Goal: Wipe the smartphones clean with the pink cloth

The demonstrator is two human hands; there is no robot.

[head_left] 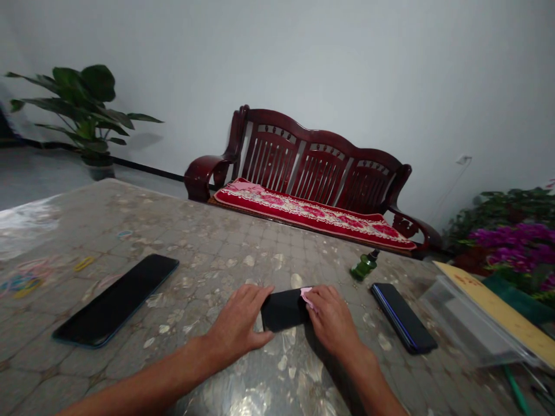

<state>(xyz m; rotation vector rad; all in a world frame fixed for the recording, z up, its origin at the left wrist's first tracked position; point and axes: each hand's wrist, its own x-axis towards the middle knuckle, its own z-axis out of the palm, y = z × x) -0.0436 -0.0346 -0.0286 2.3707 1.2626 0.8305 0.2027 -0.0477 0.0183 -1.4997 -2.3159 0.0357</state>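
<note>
A black smartphone [284,310] lies on the patterned tablecloth between my two hands. My left hand [240,318] grips its left end, thumb at the near edge and fingers at the far edge. Bunched under the fingers of my right hand [332,318] is a small pink cloth [306,294], pressed on the phone's right end. Part of the cloth and that end of the phone are hidden by the fingers. To the right lies a second dark phone [403,318], and behind it stands a small green bottle [364,266] with a black top.
A large black tablet [119,300] lies at the left, near loose coloured bands [26,280] and a yellow clip [84,264]. A clear plastic box [470,323] with a yellow board [498,306] stands at the right. Beyond the table is a wooden bench [312,167].
</note>
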